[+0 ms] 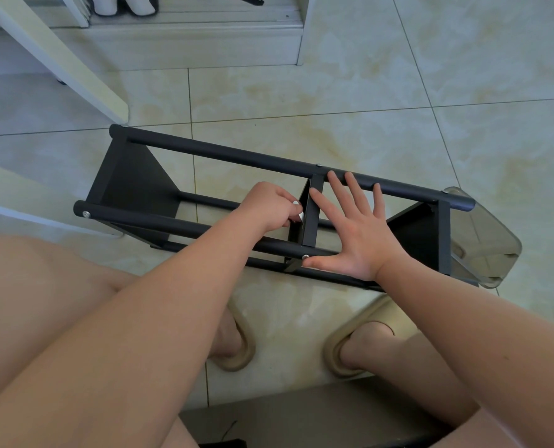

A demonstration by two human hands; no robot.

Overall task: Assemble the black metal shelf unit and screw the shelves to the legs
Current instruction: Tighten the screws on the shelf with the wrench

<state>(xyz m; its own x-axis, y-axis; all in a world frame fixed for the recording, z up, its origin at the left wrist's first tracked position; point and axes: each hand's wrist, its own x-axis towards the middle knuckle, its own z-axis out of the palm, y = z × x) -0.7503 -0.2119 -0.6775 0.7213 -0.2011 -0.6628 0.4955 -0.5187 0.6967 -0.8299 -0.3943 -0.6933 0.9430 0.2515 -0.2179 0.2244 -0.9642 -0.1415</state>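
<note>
Floor (334, 92): glossy cream tiles, marbled, grey grout lines. Far left: a white slanted beam (59, 56), its lower end on the floor. Far centre: a pale raised step (188, 46), with a white post (304, 27) at its right end. White and black items (124, 4) on the step, cut off by the top edge; not identifiable. Right: a clear, smoke-tinted plastic tray (489, 240) on the floor. Near centre: two beige slippers, left (240, 347) and right (343, 350), apart from each other. Near edge: a dark seat (301, 415).
</note>
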